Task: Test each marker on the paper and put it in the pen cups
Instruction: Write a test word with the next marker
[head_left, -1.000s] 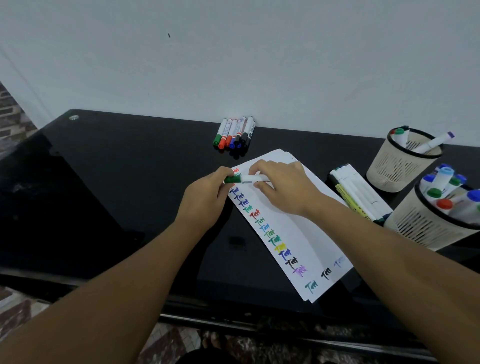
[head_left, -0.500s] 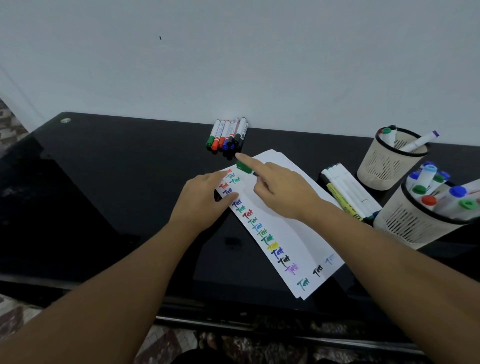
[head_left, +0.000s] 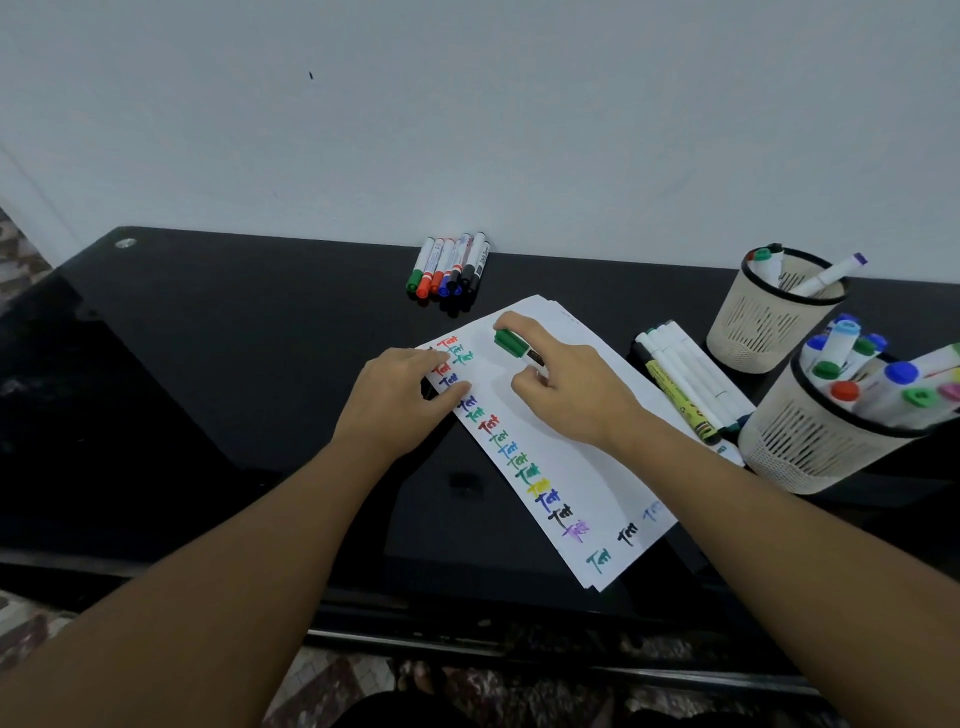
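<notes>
My right hand (head_left: 566, 387) grips a green marker (head_left: 511, 343) over the upper part of the white paper (head_left: 587, 467); its green end sticks out past my fingertips, pointing away from me. My left hand (head_left: 400, 400) rests with flat fingers on the paper's left edge, beside a column of coloured test scribbles. Two cream mesh pen cups stand at the right: the far cup (head_left: 753, 327) holds a few markers, the near cup (head_left: 810, 452) holds several.
A row of several markers (head_left: 449, 265) lies at the back by the wall. More white markers and a yellow one (head_left: 680, 379) lie between the paper and the cups. The black glass table (head_left: 208, 364) ends just in front of me.
A second ago both hands held the green marker, the left at its green end. Now the left hand lies on the paper and the right hand alone holds the marker.
</notes>
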